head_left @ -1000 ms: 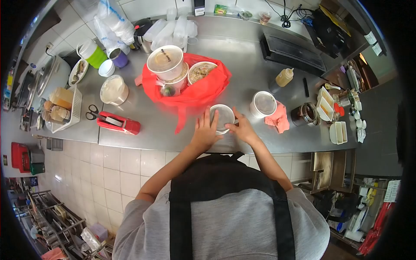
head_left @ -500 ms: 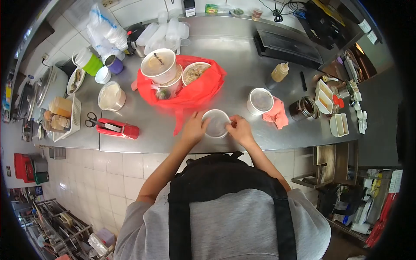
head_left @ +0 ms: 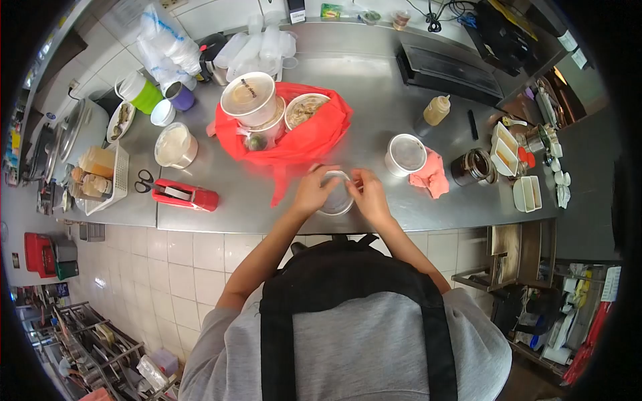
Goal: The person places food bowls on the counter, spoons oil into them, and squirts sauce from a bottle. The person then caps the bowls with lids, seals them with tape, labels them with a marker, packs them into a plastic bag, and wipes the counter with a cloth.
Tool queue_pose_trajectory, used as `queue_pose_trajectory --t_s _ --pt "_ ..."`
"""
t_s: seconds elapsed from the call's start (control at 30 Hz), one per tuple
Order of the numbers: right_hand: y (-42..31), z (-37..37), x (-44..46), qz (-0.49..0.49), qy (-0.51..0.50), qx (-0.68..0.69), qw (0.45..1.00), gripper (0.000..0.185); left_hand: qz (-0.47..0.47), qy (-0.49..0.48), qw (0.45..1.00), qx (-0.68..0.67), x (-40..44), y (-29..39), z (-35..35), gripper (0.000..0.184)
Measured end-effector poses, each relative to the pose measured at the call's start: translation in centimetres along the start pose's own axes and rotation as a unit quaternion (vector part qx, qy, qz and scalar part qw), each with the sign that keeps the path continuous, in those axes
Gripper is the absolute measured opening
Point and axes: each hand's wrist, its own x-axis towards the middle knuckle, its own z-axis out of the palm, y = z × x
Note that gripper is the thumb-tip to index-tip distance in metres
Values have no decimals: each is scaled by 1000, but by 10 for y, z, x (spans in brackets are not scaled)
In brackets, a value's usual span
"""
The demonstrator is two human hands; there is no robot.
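Fingers [head_left: 361,176] of both hands curl about the rim of one round white tub [head_left: 339,202], thumbs turned inward over its top; the left ones blur at the far side, and how firmly either set grips cannot be told. The left hand [head_left: 309,195] lies along the tub's left side and the right hand [head_left: 371,200] along its right, backs up, while the forearms [head_left: 264,257] reach over the near edge of the table [head_left: 374,87] and slant toward each other. The tub sits close to that near edge, around the middle of its length, with its translucent top facing up; seen from above it is round, with no long axis across the table. One covered tub [head_left: 406,155] stands to the right, beside one pink cloth [head_left: 430,179]. Farther from the near edge, one red bag [head_left: 314,144] holds three tubs [head_left: 248,100], one stacked on another and one alongside. Toward the table's left end are one tub of pale contents [head_left: 176,145], one red dispenser [head_left: 200,199] and one pair of scissors [head_left: 143,181]; one sauce bottle [head_left: 436,112] stands toward the right.
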Motion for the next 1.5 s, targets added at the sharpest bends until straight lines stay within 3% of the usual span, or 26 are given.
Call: queue_pose_trajectory --t_s 0.07,0.17,0.27,0.47,0.67,0.97,1.07,1.17,1.37,1.47,1.5 --pt "0 -2 -4 8 -10 -31 999 17 12 38 999 38 -4 -2 3 33" --pt "-3 1 -7 -16 -11 -50 999 16 -3 -14 999 34 -5 -6 -1 33" --pt "-3 7 -7 -59 19 -65 996 17 -37 -77 991 -104 -2 -15 -7 33" --pt "4 11 -7 -129 59 -82 986 17 -98 -115 952 -265 -7 -21 -1 33" --pt "5 13 -6 -120 53 -78 988 17 -84 -92 950 -287 -6 -35 7 26" --pt "1 11 -6 -95 31 -71 992 15 -105 -28 974 -197 -3 -30 13 24" --pt "1 12 -6 -98 29 -77 992 16 -90 -17 983 -161 -4 -30 15 26" --pt "3 14 -6 -108 35 -93 989 18 -68 -28 976 -206 -4 -30 14 26" --pt "-2 12 -8 -169 76 -141 973 23 -122 -81 943 -298 -4 -33 11 45" --pt "-7 6 -7 -183 71 -155 968 22 -106 -99 939 -310 -4 -33 8 53" --pt "-8 5 -6 -174 69 -148 971 22 -123 -111 916 -365 -4 -33 7 54"
